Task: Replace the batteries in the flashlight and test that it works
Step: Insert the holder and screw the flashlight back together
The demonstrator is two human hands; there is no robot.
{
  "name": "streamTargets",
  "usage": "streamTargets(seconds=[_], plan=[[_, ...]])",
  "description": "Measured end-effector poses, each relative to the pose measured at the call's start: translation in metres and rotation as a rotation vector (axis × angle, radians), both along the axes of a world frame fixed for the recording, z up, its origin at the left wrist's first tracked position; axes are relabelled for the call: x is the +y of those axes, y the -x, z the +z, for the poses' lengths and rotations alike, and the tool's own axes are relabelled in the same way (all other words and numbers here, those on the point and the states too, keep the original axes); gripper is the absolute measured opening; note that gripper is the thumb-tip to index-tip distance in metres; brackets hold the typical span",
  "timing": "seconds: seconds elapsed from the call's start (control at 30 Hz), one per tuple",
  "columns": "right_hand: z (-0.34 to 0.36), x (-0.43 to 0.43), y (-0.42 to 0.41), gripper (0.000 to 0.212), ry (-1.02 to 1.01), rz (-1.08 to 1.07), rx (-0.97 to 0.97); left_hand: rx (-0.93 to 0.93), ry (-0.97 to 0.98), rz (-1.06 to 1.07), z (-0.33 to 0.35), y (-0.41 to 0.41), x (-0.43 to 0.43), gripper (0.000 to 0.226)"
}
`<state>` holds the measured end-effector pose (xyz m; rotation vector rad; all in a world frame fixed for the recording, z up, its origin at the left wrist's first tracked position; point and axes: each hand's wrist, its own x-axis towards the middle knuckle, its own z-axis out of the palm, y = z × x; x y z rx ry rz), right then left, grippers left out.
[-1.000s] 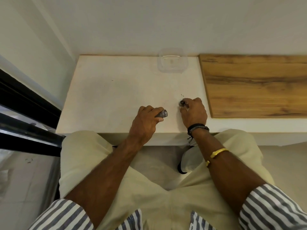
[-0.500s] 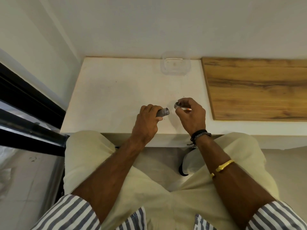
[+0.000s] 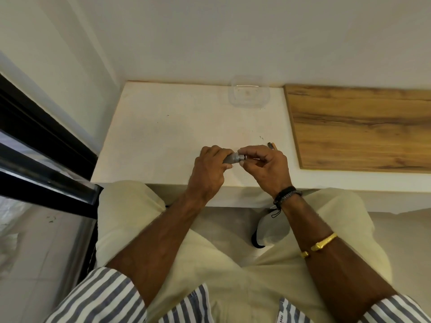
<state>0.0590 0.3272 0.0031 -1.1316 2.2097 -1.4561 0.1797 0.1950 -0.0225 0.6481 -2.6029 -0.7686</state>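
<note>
My left hand (image 3: 208,170) is wrapped around a small grey metal flashlight (image 3: 232,158), whose threaded end points right. My right hand (image 3: 265,166) pinches a small dark round end cap (image 3: 243,157) against that open end; the two parts touch. Both hands hover just above the front of the white tabletop (image 3: 177,136). A battery (image 3: 271,145) with an orange and dark wrap lies on the table just behind my right hand, partly hidden by my fingers. Most of the flashlight body is covered by my left fist.
A clear plastic container (image 3: 249,93) stands at the back of the table against the wall. A wooden board (image 3: 359,127) covers the right part of the surface. A dark window frame (image 3: 44,159) runs along the left. My knees sit under the front edge.
My right hand lifted the end cap off the table and carried it left until it met the flashlight's open end. The battery behind that hand has come into view.
</note>
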Motion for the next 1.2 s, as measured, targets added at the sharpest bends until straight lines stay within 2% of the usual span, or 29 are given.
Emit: streamTargets(seconds=[0.4, 0.53, 0.67, 0.77, 0.9, 1.0, 1.07, 1.1, 1.2], plan=[[-0.001, 0.001, 0.003, 0.028, -0.065, 0.059, 0.102, -0.055, 0.01, -0.011, -0.001, -0.002, -0.003, 0.031], [-0.005, -0.001, -0.001, 0.022, -0.082, -0.011, 0.083, -0.056, 0.081, -0.005, 0.003, 0.0, -0.002, 0.032], [-0.004, -0.009, -0.009, 0.048, -0.215, -0.13, 0.017, -0.006, 0.087, -0.01, 0.004, -0.001, 0.0, 0.03], [-0.005, -0.009, -0.008, 0.059, -0.318, -0.149, 0.003, -0.001, 0.087, -0.028, 0.003, -0.002, 0.0, 0.028], [-0.005, -0.004, -0.001, 0.042, -0.158, -0.005, -0.227, 0.002, 0.054, 0.0, 0.002, -0.002, -0.001, 0.03], [-0.007, 0.0, 0.005, 0.037, -0.157, 0.089, -0.132, -0.026, 0.045, 0.005, 0.002, -0.002, -0.002, 0.031], [-0.006, 0.001, 0.003, 0.024, -0.171, 0.046, -0.11, -0.035, 0.053, -0.012, 0.003, -0.003, -0.002, 0.03], [-0.005, 0.001, 0.001, 0.024, -0.193, 0.013, -0.108, -0.033, 0.058, -0.026, 0.003, -0.003, -0.002, 0.03], [-0.001, -0.003, -0.004, 0.061, -0.366, -0.127, 0.011, -0.019, 0.083, -0.078, 0.006, -0.004, 0.0, 0.029]])
